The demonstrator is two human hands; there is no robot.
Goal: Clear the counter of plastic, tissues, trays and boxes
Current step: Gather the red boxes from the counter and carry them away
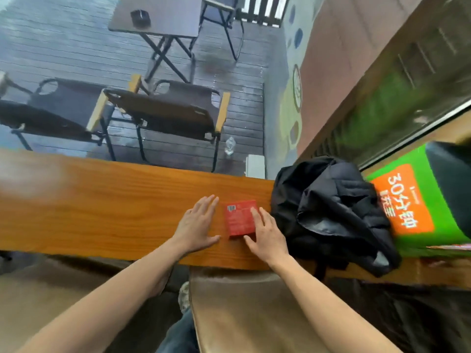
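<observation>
**Red box between two flat hands on the wooden counter**

A small flat red box (240, 218), rectangular with a white barcode label at one corner, lies on the glossy, grain-streaked wooden counter (102, 207) near its near edge. The right hand (265, 231) rests on the box's right side, fingers (256, 215) straight and loosely spread across the top, thumb at the near corner, not curled round it. The left hand (197, 224) lies flat on the counter just beside the box, fingers extended, holding nothing. Just right of the box sits a crumpled black padded jacket (331, 212), and beyond that a green and orange bag (418, 200) with printed characters. Past the counter stand folding chairs (173, 110) on dark decking.
</observation>
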